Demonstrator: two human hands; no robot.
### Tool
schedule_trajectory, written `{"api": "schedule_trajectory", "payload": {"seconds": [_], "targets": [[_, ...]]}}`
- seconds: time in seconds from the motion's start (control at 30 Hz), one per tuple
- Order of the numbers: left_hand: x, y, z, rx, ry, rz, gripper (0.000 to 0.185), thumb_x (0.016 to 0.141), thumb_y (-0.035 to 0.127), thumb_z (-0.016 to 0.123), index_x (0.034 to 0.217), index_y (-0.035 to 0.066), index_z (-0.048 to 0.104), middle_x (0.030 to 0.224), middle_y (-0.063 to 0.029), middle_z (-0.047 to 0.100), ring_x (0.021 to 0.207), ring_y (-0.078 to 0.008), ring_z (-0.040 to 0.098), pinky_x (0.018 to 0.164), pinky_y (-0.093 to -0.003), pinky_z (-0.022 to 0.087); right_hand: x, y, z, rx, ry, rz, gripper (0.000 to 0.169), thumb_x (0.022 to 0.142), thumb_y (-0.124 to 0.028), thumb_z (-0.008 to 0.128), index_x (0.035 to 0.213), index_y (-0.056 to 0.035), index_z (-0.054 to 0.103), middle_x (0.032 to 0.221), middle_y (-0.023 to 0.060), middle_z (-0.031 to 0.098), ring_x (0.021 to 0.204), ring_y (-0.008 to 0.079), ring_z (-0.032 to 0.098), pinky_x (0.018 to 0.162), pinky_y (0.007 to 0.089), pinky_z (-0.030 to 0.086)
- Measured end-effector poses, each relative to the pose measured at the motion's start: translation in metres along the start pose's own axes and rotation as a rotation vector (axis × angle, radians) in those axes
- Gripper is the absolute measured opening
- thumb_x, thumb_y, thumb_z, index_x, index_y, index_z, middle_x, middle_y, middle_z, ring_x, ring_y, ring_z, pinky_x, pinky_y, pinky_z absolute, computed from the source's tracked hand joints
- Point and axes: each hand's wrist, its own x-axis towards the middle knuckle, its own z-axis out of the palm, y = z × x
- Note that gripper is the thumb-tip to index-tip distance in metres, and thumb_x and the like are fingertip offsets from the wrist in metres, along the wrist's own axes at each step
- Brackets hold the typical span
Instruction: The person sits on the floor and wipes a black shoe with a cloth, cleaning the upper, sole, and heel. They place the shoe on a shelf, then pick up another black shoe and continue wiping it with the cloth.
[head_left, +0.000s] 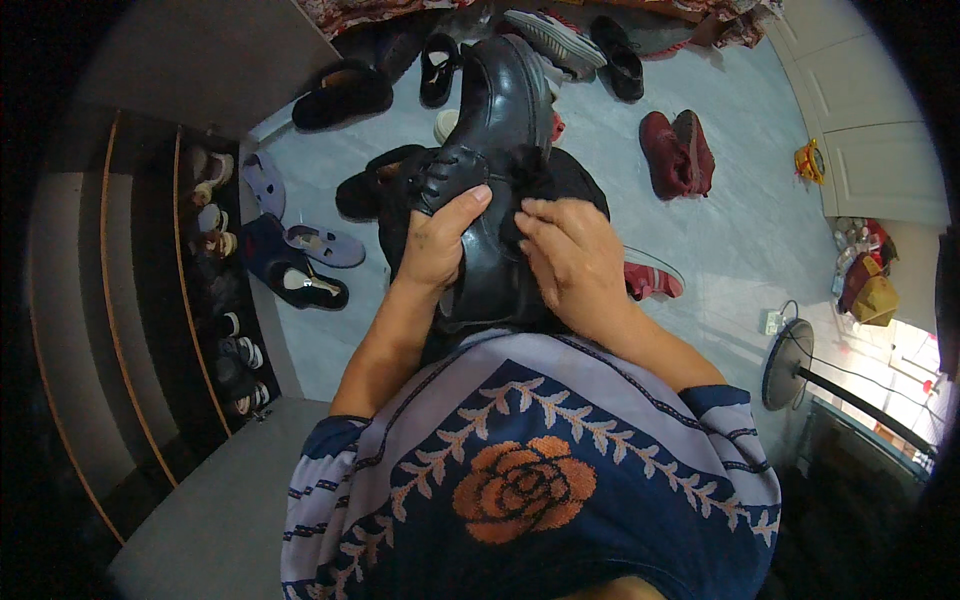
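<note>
A black leather lace-up shoe (495, 105) is held up over my lap, its toe pointing away from me. My left hand (442, 236) grips its near part, thumb on top of the leather beside the laces (446, 176). At the shoe's right side is my right hand (574, 255), fingers bent and their tips against a dark area. A soft-looking black thing (531, 166) shows just beyond those fingertips. It is too dark to tell whether it is a cloth, and whether the fingers pinch it.
Maroon shoes (675, 154), a pink sneaker (652, 276), lilac clogs (324, 246) and black slippers (343, 96) lie on the grey floor (720, 240). An open shoe cabinet (180, 315) stands left. A round black stand base (787, 364) and cable are right.
</note>
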Motion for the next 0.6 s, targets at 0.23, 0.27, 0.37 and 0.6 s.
{"api": "schedule_trajectory", "payload": {"seconds": [0.23, 0.27, 0.37, 0.6], "targets": [[0.001, 0.002, 0.005, -0.079, 0.011, -0.006, 0.019, 0.085, 0.004, 0.06, 0.104, 0.002, 0.064, 0.097, -0.0036, 0.064, 0.086, -0.0132, 0.062, 0.078, -0.0277, 0.051, 0.025, 0.014, -0.006, 0.143, -0.009, 0.089, 0.03, 0.076, -0.004, 0.067, 0.105, -0.0046, 0.06, 0.099, 0.0148, 0.058, 0.089, 0.0339, 0.06, 0.074, 0.0374, 0.05], [0.001, -0.001, 0.001, -0.058, 0.02, -0.003, 0.019, 0.085, 0.004, 0.06, 0.104, 0.003, 0.064, 0.097, -0.0035, 0.064, 0.086, -0.0132, 0.062, 0.078, -0.0276, 0.051, 0.033, 0.017, -0.004, 0.105, 0.021, 0.112, 0.03, 0.077, -0.004, 0.067, 0.106, -0.0049, 0.059, 0.099, 0.0152, 0.057, 0.088, 0.0347, 0.06, 0.073, 0.0374, 0.05], [0.002, -0.001, 0.001, -0.056, 0.045, -0.002, 0.018, 0.086, 0.004, 0.061, 0.103, 0.003, 0.064, 0.096, -0.0034, 0.064, 0.086, -0.013, 0.062, 0.078, -0.0275, 0.051, 0.051, 0.034, 0.005, 0.124, 0.036, 0.134, 0.031, 0.079, -0.006, 0.066, 0.108, -0.0054, 0.056, 0.099, 0.015, 0.055, 0.087, 0.0355, 0.059, 0.072, 0.0386, 0.05], [0.003, -0.002, 0.0, -0.035, 0.052, -0.041, 0.02, 0.085, 0.005, 0.061, 0.105, 0.003, 0.063, 0.097, -0.0047, 0.064, 0.086, -0.0138, 0.062, 0.078, -0.0279, 0.052, 0.051, 0.049, -0.004, 0.396, 0.064, 0.423, 0.025, 0.078, -0.016, 0.07, 0.095, -0.0009, 0.06, 0.091, 0.0119, 0.063, 0.088, 0.0241, 0.061, 0.079, 0.032, 0.046]]}}
